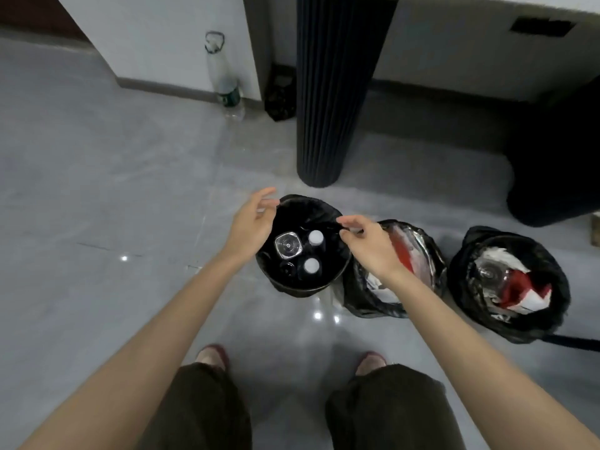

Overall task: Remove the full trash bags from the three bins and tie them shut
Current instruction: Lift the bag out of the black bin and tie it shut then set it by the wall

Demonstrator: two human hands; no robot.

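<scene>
Three bins lined with black trash bags stand in a row on the grey floor. The left bin [293,285] holds several plastic bottles. The middle bin [425,251] and the right bin [548,271] hold red and white waste. My left hand [251,222] is at the left rim of the left bin, fingers pinching the black bag's edge [305,206]. My right hand [370,245] is at that bin's right rim, fingertips closed on the bag's edge there. The bag sits inside the bin.
A dark ribbed column [328,108] rises just behind the left bin. A tall clear water bottle [224,76] and a small black bag [279,95] stand by the wall. A dark round base [552,164] is at the right. My feet are below.
</scene>
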